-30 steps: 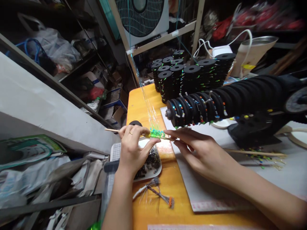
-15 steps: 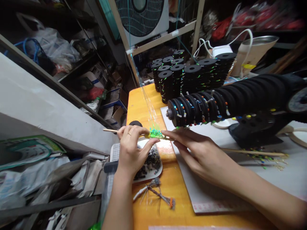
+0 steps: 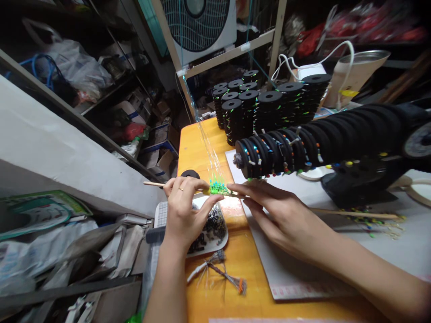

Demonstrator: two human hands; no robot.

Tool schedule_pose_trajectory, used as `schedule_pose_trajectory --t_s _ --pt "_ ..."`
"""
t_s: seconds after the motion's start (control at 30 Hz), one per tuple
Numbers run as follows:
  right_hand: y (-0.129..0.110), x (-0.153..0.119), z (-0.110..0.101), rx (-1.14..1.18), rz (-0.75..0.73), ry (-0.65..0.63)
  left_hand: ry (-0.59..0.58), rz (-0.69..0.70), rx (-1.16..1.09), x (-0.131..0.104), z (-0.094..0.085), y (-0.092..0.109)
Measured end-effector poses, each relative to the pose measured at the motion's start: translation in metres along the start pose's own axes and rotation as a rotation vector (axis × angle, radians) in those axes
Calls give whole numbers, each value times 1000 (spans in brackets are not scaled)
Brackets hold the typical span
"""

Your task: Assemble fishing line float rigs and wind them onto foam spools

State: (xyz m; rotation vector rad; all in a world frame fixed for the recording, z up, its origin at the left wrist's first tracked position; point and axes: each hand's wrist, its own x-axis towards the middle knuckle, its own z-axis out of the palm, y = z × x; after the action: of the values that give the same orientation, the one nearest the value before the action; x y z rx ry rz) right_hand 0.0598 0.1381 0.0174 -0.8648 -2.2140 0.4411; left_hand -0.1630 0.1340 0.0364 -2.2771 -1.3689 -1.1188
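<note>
A thin wooden stick (image 3: pixel 153 184) lies nearly level between my hands. Its left part is gripped by my left hand (image 3: pixel 185 208), fingers curled round it and thumb stretched toward the middle. Small green and blue bead-like pieces (image 3: pixel 217 187) are bunched along the stick. My right hand (image 3: pixel 279 211) has its fingertips closed at the stick's right end, close by the bunch. Fine clear threads (image 3: pixel 209 148) run from the bunch up to a wooden frame (image 3: pixel 229 58). Below my left hand is a white tray (image 3: pixel 220 244) with small dark pieces, partly hidden by that hand.
A black roller of discs (image 3: pixel 286 148) hangs above my right hand. Behind it stand stacks of black spools (image 3: pixel 247 101). Another stick (image 3: pixel 357 214) with coloured pieces lies on a pale board (image 3: pixel 303 273). Wire brushes (image 3: pixel 222 271) lie on the yellow table (image 3: pixel 202 309).
Hardly anything differs. The stick's left end sits very slightly further left, and my right fingers have shifted a little at the bunch.
</note>
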Motion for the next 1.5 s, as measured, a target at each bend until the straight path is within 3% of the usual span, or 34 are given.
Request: schedule_pose_trajectory --t_s 0.97,1.5 --pt "-5 -1 -3 -3 64 -124 10 26 -25 -1 0 -1" --pt "-4 1 -2 53 12 -77 -18 -5 -27 -1 -2 -1"
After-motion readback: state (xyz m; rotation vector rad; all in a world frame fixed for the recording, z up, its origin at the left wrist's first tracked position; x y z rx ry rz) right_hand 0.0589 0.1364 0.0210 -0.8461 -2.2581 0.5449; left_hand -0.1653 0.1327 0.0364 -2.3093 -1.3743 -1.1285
